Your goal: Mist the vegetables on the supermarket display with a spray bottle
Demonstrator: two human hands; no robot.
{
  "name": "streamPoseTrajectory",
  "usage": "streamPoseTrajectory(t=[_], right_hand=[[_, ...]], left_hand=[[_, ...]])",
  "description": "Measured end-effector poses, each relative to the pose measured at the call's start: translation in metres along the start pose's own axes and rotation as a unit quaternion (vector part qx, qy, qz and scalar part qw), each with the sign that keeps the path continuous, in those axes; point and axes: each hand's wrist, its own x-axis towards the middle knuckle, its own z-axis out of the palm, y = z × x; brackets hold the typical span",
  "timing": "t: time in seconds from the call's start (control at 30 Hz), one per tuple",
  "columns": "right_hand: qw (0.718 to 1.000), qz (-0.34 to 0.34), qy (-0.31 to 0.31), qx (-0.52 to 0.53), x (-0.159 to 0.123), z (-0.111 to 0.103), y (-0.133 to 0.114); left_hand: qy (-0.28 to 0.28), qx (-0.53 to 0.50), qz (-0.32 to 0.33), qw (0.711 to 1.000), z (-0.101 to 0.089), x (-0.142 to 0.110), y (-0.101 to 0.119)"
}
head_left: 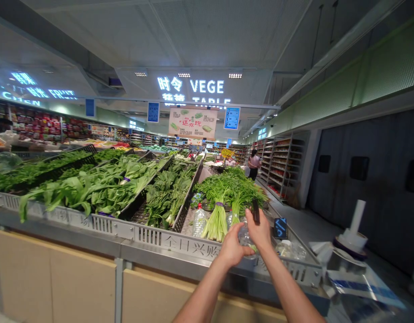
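Observation:
Low over the front edge of the vegetable stand, my left hand (232, 246) curves its fingers and thumb around a clear plastic bottle (243, 235), partly hidden between my hands. Just to the right, my right hand (259, 229) is closed on a slim black object (256, 211) that points upward; its exact kind is unclear. Bunches of celery (217, 220) lie behind my hands, one tied with a purple band. Another clear bottle with a red cap (199, 222) stands upright left of the celery.
A phone (280, 228) with a lit screen leans at the stand's right side, near a white-capped clear container (286, 247). Leafy greens (92, 184) fill crates to the left. A roll of plastic bags (355, 233) stands at right. Farther back is a person (254, 163).

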Motion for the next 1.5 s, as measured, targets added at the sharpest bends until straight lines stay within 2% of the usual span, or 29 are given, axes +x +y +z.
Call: streamPoseTrajectory(t=[0.5,0.73,1.03,1.5], right_hand=[[0.998,-0.015,-0.026,0.056,0.001,0.005,-0.010],[0.995,-0.053,-0.033,0.081,-0.001,0.012,-0.014],[0.990,-0.063,-0.065,0.112,-0.004,0.021,-0.020],[0.996,-0.033,-0.055,0.069,-0.008,0.027,-0.018]], left_hand=[[0.021,-0.004,-0.015,1.000,-0.005,0.001,-0.004],[0.034,0.001,-0.045,0.998,-0.016,-0.003,0.006],[0.035,0.037,-0.065,0.997,-0.028,-0.011,0.015],[0.022,0.057,-0.061,0.996,-0.032,-0.011,0.006]])
